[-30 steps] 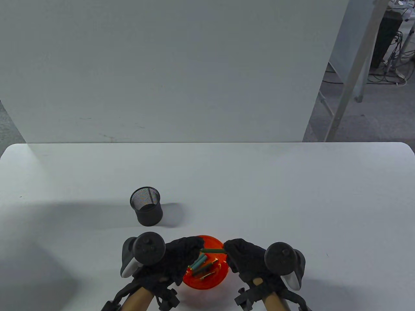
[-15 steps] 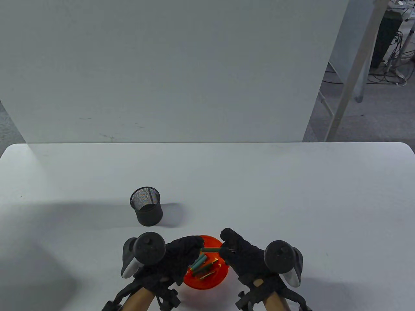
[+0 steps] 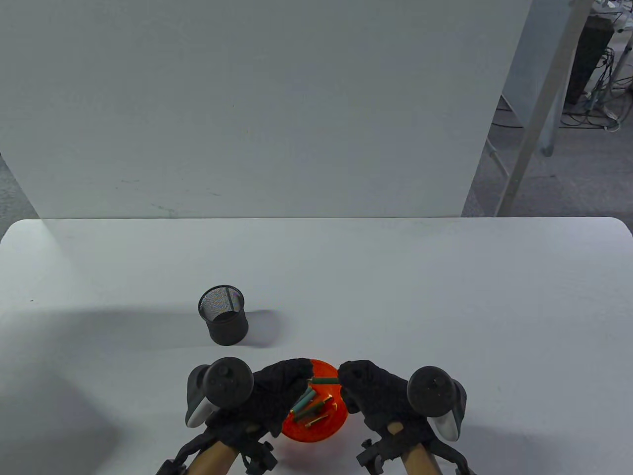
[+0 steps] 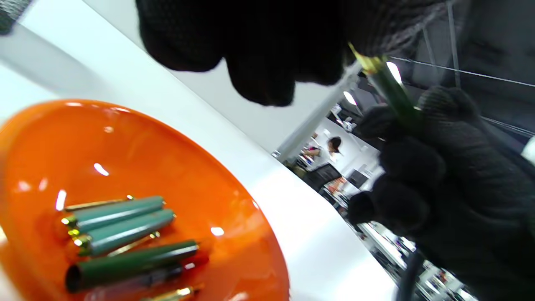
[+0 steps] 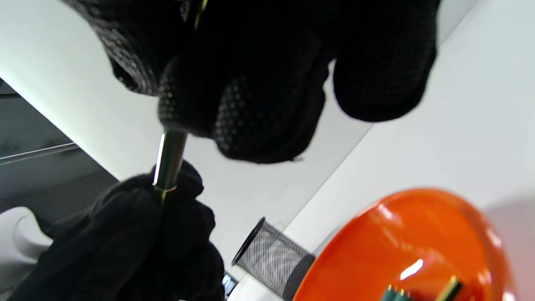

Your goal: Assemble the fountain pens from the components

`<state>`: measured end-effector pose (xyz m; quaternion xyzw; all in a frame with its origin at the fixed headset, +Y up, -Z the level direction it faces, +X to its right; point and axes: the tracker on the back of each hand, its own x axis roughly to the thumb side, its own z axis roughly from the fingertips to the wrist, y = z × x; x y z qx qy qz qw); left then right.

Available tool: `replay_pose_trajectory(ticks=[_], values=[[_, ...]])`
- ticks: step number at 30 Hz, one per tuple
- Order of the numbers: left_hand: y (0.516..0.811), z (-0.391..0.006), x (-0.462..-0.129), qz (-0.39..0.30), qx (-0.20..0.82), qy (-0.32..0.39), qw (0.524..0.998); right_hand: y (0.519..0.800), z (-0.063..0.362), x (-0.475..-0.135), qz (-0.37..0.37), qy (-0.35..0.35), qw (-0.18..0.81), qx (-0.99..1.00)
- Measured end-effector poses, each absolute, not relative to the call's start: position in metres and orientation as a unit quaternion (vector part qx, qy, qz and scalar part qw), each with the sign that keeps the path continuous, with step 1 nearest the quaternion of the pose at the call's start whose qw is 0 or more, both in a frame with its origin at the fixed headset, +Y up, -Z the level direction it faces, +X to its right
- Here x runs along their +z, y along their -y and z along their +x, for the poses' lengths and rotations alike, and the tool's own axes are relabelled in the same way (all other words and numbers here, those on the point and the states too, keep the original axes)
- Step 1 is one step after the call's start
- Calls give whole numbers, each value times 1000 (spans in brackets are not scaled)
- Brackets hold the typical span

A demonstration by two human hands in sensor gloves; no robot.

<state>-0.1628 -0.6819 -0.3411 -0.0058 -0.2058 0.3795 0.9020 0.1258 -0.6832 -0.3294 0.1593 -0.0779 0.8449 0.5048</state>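
While both hands (image 3: 321,391) pinch a green pen barrel (image 3: 325,380) above the orange bowl (image 3: 316,430), a mesh cup (image 3: 223,315) stands behind.

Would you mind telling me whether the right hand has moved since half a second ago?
Yes. The right hand has dropped slightly toward the near edge, its fingertips farther from the mesh pen cup, still gripping the green pen.

- You have a white table (image 3: 395,277) with a white board (image 3: 247,109) standing behind it.
- Past your board, right: a metal post (image 3: 536,118), cables (image 3: 593,106) on the floor.
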Motion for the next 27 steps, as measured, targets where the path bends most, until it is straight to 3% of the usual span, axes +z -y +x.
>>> replay_pose_trajectory(ticks=[4, 6, 10, 14, 19, 27], values=[[685, -178, -348, 20, 370, 140, 918, 681, 150, -330, 96, 121, 509, 847], [684, -174, -351, 4, 319, 145, 937, 683, 156, -331, 73, 134, 535, 831], [683, -141, -349, -2, 138, 162, 977, 683, 161, -332, 54, 157, 568, 806], [691, -102, -354, -43, -43, 171, 983, 681, 167, -330, 42, 174, 597, 782], [700, -72, -359, -78, -121, 176, 974, 677, 170, -328, 45, 188, 622, 759], [713, -61, -360, -92, -171, 175, 965, 673, 169, -326, 51, 192, 640, 743]])
